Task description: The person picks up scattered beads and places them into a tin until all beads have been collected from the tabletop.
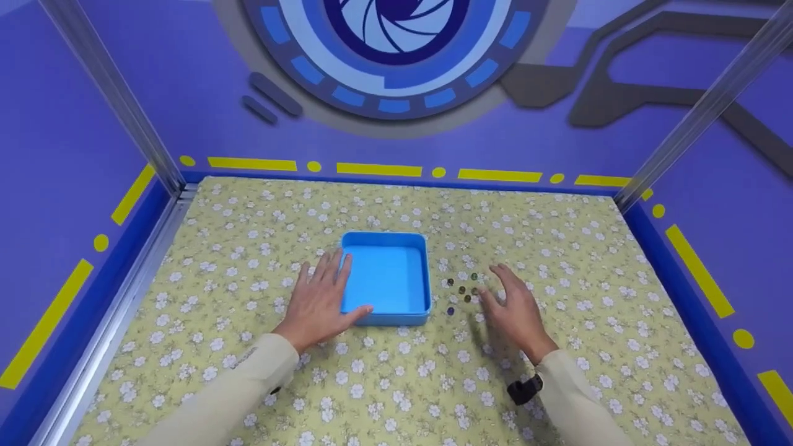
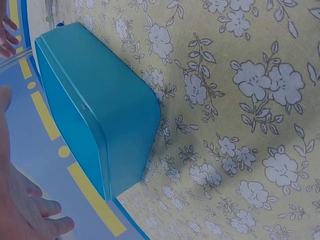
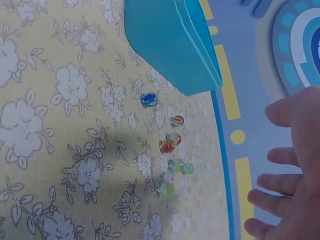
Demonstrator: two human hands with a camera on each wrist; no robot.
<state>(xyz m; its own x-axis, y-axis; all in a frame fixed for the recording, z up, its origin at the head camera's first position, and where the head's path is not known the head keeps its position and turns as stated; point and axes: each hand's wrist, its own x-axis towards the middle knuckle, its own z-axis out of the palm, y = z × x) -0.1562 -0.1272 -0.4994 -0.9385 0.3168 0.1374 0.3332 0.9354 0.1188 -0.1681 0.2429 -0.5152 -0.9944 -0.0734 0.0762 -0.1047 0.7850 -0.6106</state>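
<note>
A square blue open-topped box stands on the flowered cloth, only its plain floor showing inside. Over its left side my left hand reaches with fingers straight and spread. In the left wrist view, that hand looks apart from the box wall. Several glass marbles lie right of the box: a blue one, red-striped ones such as this marble, and greenish ones such as this marble. Beside them hovers my right hand, thumb and fingers apart, holding nothing.
Yellow cloth with white flowers covers the table. Blue panels with yellow marks, including the back wall, enclose three sides. Metal posts, such as the left post, rise at the back corners. A black watch-like band sits at my right wrist.
</note>
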